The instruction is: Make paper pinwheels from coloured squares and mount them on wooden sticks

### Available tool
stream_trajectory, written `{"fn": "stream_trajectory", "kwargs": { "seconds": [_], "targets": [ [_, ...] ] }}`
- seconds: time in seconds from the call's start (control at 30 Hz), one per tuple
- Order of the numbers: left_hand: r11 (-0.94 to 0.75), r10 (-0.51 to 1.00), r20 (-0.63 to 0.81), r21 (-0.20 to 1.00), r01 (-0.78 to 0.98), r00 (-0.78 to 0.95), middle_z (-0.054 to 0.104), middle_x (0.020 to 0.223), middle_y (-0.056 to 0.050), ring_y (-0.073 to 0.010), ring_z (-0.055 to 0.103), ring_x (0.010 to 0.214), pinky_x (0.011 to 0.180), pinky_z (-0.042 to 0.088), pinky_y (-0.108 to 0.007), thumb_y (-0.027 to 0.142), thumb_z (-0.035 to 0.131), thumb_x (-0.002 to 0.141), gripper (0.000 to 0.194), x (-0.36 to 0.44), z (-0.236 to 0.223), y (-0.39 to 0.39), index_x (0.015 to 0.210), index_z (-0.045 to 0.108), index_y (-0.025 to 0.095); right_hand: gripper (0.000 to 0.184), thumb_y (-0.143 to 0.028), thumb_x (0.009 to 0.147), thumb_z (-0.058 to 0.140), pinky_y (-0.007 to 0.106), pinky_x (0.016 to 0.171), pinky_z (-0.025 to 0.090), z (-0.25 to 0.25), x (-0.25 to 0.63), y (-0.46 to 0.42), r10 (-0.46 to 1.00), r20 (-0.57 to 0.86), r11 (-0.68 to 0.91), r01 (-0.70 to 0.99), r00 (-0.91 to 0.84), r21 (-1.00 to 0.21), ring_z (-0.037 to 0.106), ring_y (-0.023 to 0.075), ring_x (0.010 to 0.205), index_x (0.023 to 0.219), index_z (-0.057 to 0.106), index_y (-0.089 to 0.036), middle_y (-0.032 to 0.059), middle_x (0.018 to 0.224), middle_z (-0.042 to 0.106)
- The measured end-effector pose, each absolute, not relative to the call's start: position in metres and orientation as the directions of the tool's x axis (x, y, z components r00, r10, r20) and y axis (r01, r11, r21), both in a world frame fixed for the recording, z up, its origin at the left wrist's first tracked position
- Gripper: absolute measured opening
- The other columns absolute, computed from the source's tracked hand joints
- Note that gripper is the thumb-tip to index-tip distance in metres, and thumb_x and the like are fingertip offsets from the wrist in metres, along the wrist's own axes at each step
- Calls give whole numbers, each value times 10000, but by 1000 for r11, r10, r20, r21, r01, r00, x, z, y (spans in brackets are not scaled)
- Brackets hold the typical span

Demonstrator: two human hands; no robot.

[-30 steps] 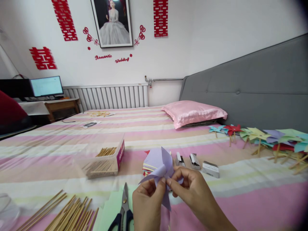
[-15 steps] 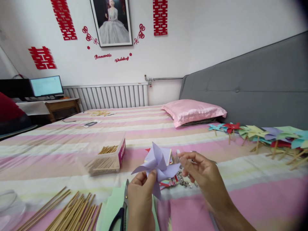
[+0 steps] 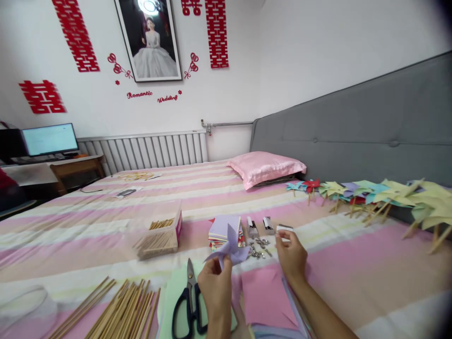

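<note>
My left hand (image 3: 217, 282) pinches a purple paper pinwheel (image 3: 229, 249) near its middle, its blades folded inward. Over to the right, the curled fingers of my right hand (image 3: 292, 252) are at a small white box (image 3: 284, 228), which they partly cover. Small silvery metal pieces (image 3: 259, 247) lie loose between the hands. Behind them stand two little open boxes, one (image 3: 252, 227) left of the other (image 3: 268, 225). A stack of coloured paper squares (image 3: 224, 226) sits just behind the pinwheel.
Black-handled scissors (image 3: 190, 301) lie on green paper (image 3: 173, 292). Pink cut squares (image 3: 266, 301) are at front right. Wooden sticks (image 3: 123, 310) lie front left, behind them a clear box (image 3: 158, 242) of shorter sticks. Several finished pinwheels (image 3: 370, 193) line the headboard, near a pink pillow (image 3: 266, 167).
My right hand has moved away from the pinwheel to the small white box. My left hand has lowered the pinwheel slightly and tilted it. The camera view has shifted.
</note>
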State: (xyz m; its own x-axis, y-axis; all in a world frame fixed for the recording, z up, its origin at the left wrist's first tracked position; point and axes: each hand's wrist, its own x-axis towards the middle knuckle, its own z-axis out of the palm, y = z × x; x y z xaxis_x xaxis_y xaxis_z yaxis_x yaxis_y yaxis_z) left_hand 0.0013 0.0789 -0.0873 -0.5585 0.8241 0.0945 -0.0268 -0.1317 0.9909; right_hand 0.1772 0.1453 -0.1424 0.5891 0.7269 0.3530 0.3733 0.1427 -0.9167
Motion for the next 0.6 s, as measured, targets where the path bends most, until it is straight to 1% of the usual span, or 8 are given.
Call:
{"fn": "stream_trajectory", "kwargs": {
  "seconds": [0.07, 0.13, 0.2, 0.3, 0.37, 0.43, 0.57, 0.6],
  "targets": [
    [-136, 802, 127, 990, 29, -583, 532, 460, 28, -145, 478, 504, 514, 373, -260, 312, 650, 624, 198, 1, -95, 67, 546, 624, 133, 239, -374, 782, 514, 285, 540, 460, -160, 194, 142, 713, 292, 80, 340, 638, -937, 643, 202, 600, 889, 586, -173, 69, 793, 676],
    [-156, 795, 171, 985, 76, -582, 569, 494, 7, -162, 504, 528, 531, 394, -275, 299, 642, 624, 176, 2, -100, 53, 573, 640, 131, 242, -365, 836, 503, 275, 547, 485, -174, 206, 135, 749, 257, 65, 318, 610, -946, 636, 166, 598, 916, 588, -153, 36, 744, 667],
    [-179, 796, 212, 977, 114, -567, 602, 511, -12, -181, 529, 541, 541, 412, -291, 272, 636, 615, 145, 4, -104, 37, 614, 665, 129, 232, -325, 886, 489, 287, 596, 512, -183, 212, 126, 794, 241, 70, 311, 558, -948, 629, 133, 642, 985, 570, -131, 19, 804, 651],
    [-235, 779, 286, 958, 163, -559, 624, 536, -25, -194, 541, 536, 547, 423, -311, 246, 627, 601, 136, 6, -109, 9, 665, 688, 143, 205, -288, 881, 518, 336, 691, 521, -189, 211, 113, 855, 253, 92, 348, 452, -933, 626, 151, 766, 1017, 578, -147, 34, 921, 641],
    [-296, 766, 350, 937, 187, -538, 640, 584, -33, -196, 549, 549, 559, 432, -311, 257, 636, 581, 121, 5, -112, -9, 636, 688, 163, 194, -270, 878, 525, 356, 732, 515, -191, 208, 103, 881, 271, 117, 375, 388, -919, 620, 163, 816, 1024, 579, -154, 41, 964, 634],
    [-330, 750, 386, 922, 202, -537, 618, 547, -19, -187, 532, 526, 553, 426, -304, 266, 653, 552, 92, 0, -116, -27, 574, 678, 180, 197, -263, 880, 522, 368, 752, 512, -190, 205, 92, 895, 292, 145, 401, 336, -905, 617, 170, 843, 1036, 573, -154, 46, 994, 627],
    [-279, 743, 304, 951, 137, -596, 635, 509, -27, -190, 550, 479, 506, 432, -289, 304, 699, 514, 154, -14, -127, -54, 575, 683, 164, 221, -265, 877, 526, 392, 783, 503, -187, 202, 66, 901, 344, 187, 480, 263, -857, 604, 189, 905, 1067, 561, -157, 58, 1059, 606],
    [-250, 749, 263, 962, 107, -609, 606, 445, -23, -185, 541, 445, 473, 422, -278, 320, 710, 519, 168, -18, -130, -59, 513, 656, 160, 226, -266, 877, 527, 397, 789, 500, -186, 201, 59, 899, 358, 193, 505, 252, -841, 600, 193, 917, 1073, 559, -158, 60, 1072, 601]
  ]
}}
